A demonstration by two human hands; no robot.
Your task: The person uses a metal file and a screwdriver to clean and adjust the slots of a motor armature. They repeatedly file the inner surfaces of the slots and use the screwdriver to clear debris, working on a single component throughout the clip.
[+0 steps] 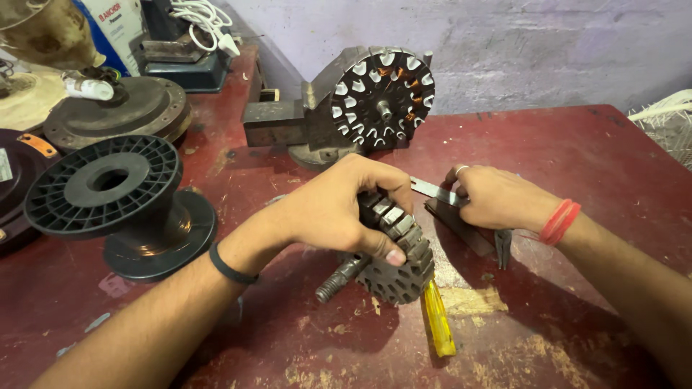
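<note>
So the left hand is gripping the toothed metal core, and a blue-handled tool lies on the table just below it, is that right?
Not quite. The left hand does grip the toothed metal core, but the tool handle lying on the table just below it is yellow, not blue, as the head view shows.

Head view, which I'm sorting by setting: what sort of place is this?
Probably a motor-repair workshop: a slotted stator under the left hand, another in a bench vise, and an empty wire spool.

Motor repair workshop, wound stator [382, 97], wire spool [115, 194]
</note>
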